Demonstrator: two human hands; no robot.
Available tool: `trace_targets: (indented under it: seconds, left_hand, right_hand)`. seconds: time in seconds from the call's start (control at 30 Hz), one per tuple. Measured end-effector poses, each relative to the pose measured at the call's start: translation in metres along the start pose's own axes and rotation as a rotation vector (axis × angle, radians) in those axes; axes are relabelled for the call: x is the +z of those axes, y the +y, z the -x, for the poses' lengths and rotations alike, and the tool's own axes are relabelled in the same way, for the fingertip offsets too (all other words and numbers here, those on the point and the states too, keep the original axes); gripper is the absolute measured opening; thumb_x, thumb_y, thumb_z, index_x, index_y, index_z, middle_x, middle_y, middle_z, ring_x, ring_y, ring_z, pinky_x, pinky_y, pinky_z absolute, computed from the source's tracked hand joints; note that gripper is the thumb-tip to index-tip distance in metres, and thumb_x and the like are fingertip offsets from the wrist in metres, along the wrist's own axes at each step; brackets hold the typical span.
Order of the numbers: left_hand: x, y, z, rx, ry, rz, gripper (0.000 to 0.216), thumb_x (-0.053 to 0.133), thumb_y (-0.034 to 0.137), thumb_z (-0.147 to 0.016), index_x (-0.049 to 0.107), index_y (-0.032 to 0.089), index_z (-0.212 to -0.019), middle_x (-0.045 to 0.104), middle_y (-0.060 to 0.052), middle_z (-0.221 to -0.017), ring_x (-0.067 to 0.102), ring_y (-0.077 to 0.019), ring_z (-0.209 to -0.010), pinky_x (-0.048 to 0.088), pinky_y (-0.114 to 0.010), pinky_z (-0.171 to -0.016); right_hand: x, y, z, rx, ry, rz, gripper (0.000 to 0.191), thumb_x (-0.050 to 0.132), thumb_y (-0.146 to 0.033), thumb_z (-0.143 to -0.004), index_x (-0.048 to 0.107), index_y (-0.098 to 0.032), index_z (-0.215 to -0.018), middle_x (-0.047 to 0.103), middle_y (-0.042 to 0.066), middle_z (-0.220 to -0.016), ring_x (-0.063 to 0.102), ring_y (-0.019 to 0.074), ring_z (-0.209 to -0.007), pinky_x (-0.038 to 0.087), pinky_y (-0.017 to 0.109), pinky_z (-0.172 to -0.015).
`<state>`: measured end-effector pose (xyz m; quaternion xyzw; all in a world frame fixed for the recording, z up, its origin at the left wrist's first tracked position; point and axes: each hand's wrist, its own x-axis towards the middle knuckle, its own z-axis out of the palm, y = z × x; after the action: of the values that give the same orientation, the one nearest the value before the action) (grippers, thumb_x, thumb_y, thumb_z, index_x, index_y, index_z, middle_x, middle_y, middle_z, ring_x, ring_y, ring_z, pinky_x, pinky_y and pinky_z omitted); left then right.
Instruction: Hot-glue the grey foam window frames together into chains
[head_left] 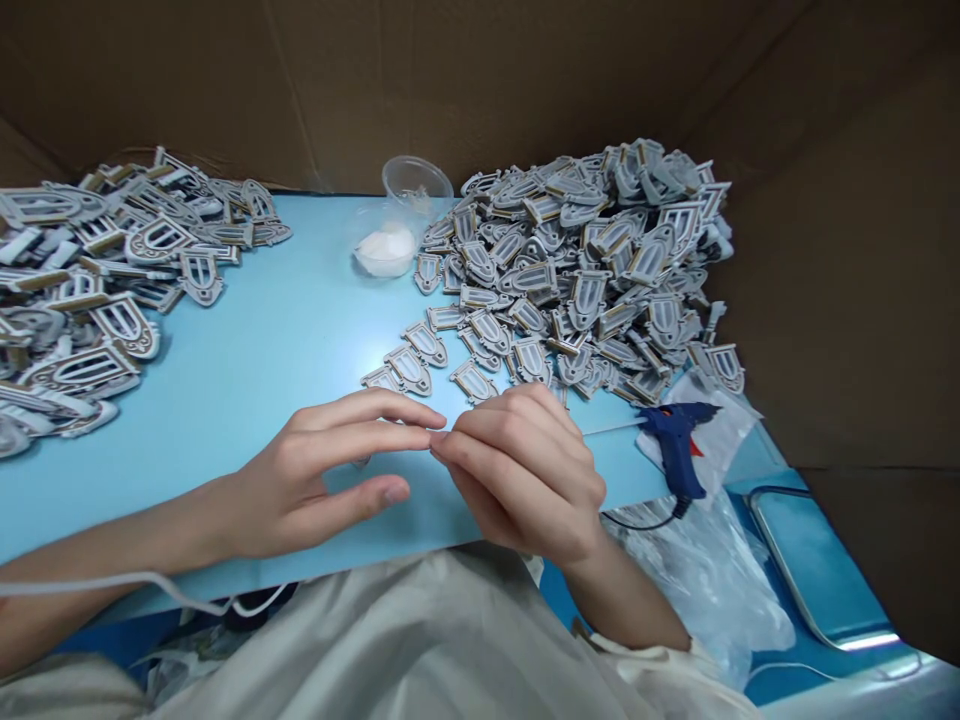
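Shield-shaped layered pieces [472, 382] in grey, blue and tan lie in a loose row just beyond the hands, nearest the right hand [525, 470], and none is clearly held. The hands are together: fingertips of the left hand [322, 480] meet those of the right at the middle of the desk's near edge, with the left thumb apart and the right fingers curled in a pinch. Whether anything small sits between them is hidden. Past the row, a large heap of the same pieces [585, 240] rises ahead of the right hand, and a second heap [97, 280] spreads left of the left hand on the pale blue desk [225, 330]. Straight ahead of the hands, a clear plastic cup [417, 185] stands behind a clear container of white powder [386, 250]. To the right of the hands, a blue hot glue gun [675, 440] lies on a white plastic sheet [720, 440].
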<state>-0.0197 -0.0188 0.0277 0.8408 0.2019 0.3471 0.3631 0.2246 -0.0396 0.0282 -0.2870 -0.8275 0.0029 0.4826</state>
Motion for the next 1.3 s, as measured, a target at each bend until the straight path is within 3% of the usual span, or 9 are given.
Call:
trace_targets:
  seconds: [0.2, 0.53, 0.73, 0.9, 1.07, 1.17, 1.3]
  left_hand:
    - [-0.001, -0.002, 0.002, 0.034, -0.019, -0.042, 0.037, 0.065, 0.021, -0.11, 0.068, 0.021, -0.146, 0.073, -0.017, -0.144, 0.074, -0.025, -0.13, 0.064, -0.038, -0.111]
    - [0.0, -0.006, 0.003, 0.083, -0.021, -0.017, 0.035, 0.066, 0.019, -0.109, 0.071, 0.015, -0.143, 0.072, -0.019, -0.144, 0.072, -0.0253, -0.132, 0.064, -0.037, -0.11]
    - [-0.008, 0.003, 0.0, 0.014, -0.105, 0.086, 0.03, 0.069, 0.033, -0.109, 0.075, 0.018, -0.135, 0.07, -0.018, -0.151, 0.072, -0.0266, -0.135, 0.063, -0.038, -0.113]
    - [-0.01, 0.009, 0.001, -0.079, -0.114, 0.247, 0.036, 0.067, 0.046, -0.11, 0.076, 0.023, -0.136, 0.062, -0.017, -0.164, 0.078, -0.0251, -0.12, 0.065, -0.043, -0.11]
    - [-0.008, 0.011, 0.004, -0.126, -0.145, 0.282, 0.042, 0.061, 0.053, -0.112, 0.076, 0.022, -0.137, 0.052, -0.019, -0.174, 0.077, -0.0276, -0.124, 0.065, -0.046, -0.112]
    - [-0.005, 0.007, 0.006, -0.081, -0.15, 0.245, 0.045, 0.059, 0.055, -0.113, 0.075, 0.021, -0.138, 0.048, -0.02, -0.175, 0.077, -0.0272, -0.125, 0.064, -0.045, -0.112]
    - [-0.001, -0.001, 0.003, 0.108, -0.155, -0.024, 0.038, 0.068, 0.038, -0.108, 0.072, 0.016, -0.138, 0.05, -0.027, -0.173, 0.069, -0.0337, -0.142, 0.063, -0.05, -0.113]
  right_hand:
    - [-0.007, 0.001, -0.007, 0.178, 0.008, -0.192, 0.012, 0.065, -0.009, -0.103, 0.067, -0.02, -0.106, 0.075, 0.005, -0.094, 0.069, 0.0183, -0.084, 0.054, 0.034, -0.072]
    - [-0.04, -0.008, -0.029, 0.251, 0.128, -0.17, 0.02, 0.068, -0.005, -0.097, 0.073, -0.024, -0.101, 0.073, 0.004, -0.088, 0.07, 0.0203, -0.075, 0.057, 0.037, -0.065]
    - [-0.025, 0.004, -0.014, 0.104, -0.059, -0.087, 0.014, 0.068, -0.007, -0.1, 0.069, -0.02, -0.107, 0.075, 0.005, -0.092, 0.069, 0.0194, -0.079, 0.053, 0.038, -0.068]
    - [-0.008, 0.012, 0.001, 0.001, -0.046, 0.074, 0.015, 0.069, -0.006, -0.098, 0.069, -0.019, -0.106, 0.073, 0.005, -0.086, 0.063, 0.0178, -0.072, 0.043, 0.037, -0.066]
    - [-0.005, 0.014, 0.002, -0.054, -0.084, 0.235, 0.015, 0.067, -0.007, -0.1, 0.065, -0.02, -0.107, 0.072, 0.004, -0.085, 0.063, 0.0189, -0.073, 0.042, 0.038, -0.067]
    - [-0.002, 0.014, -0.002, 0.094, -0.149, 0.201, 0.015, 0.06, -0.008, -0.103, 0.059, -0.022, -0.101, 0.07, 0.004, -0.088, 0.062, 0.0193, -0.078, 0.044, 0.037, -0.069]
    - [-0.013, 0.015, -0.009, 0.34, -0.121, -0.156, 0.017, 0.054, -0.01, -0.106, 0.054, -0.024, -0.096, 0.062, 0.002, -0.088, 0.059, 0.0177, -0.079, 0.048, 0.035, -0.071]
